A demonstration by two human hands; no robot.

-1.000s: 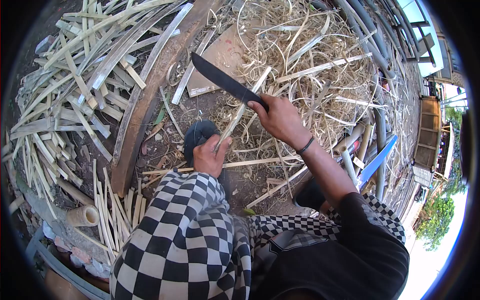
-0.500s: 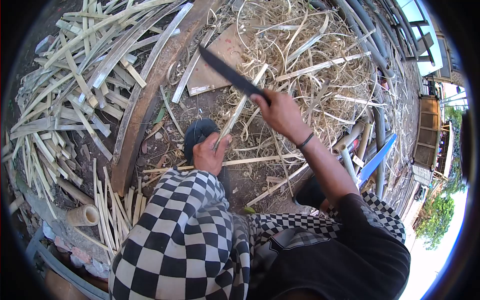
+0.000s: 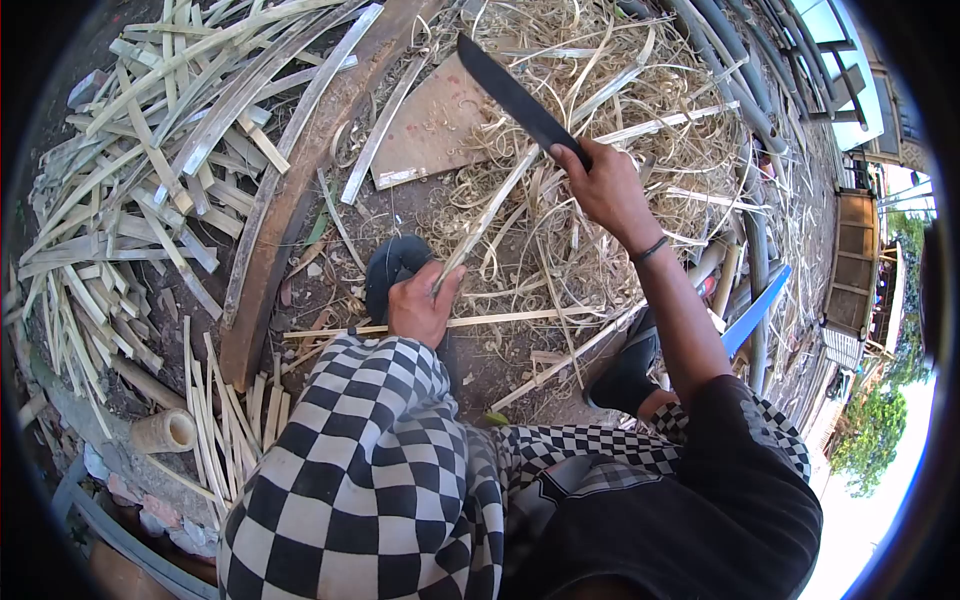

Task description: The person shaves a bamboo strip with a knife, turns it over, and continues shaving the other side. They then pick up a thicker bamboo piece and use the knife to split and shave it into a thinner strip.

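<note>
My left hand (image 3: 420,305) is closed round the near end of a bamboo strip (image 3: 493,207), close beside my dark shoe. The strip slants up and away to the right, over the shavings. In my right hand (image 3: 607,192) is a machete (image 3: 515,96), fingers wrapped round its handle, which they mostly hide. Its long dark blade points to the upper left. Near the handle the blade overlaps the far end of the strip in this view.
Curly bamboo shavings (image 3: 700,165) cover the ground ahead. A flat board (image 3: 430,125) lies beside a long wooden beam (image 3: 290,210). Split bamboo strips (image 3: 150,150) are heaped at left. A blue-bladed saw (image 3: 757,312) and bamboo poles (image 3: 735,75) lie at right.
My right hand has moved up and to the right with the machete, along the strip toward its far end. My left hand keeps its hold at nearly the same spot.
</note>
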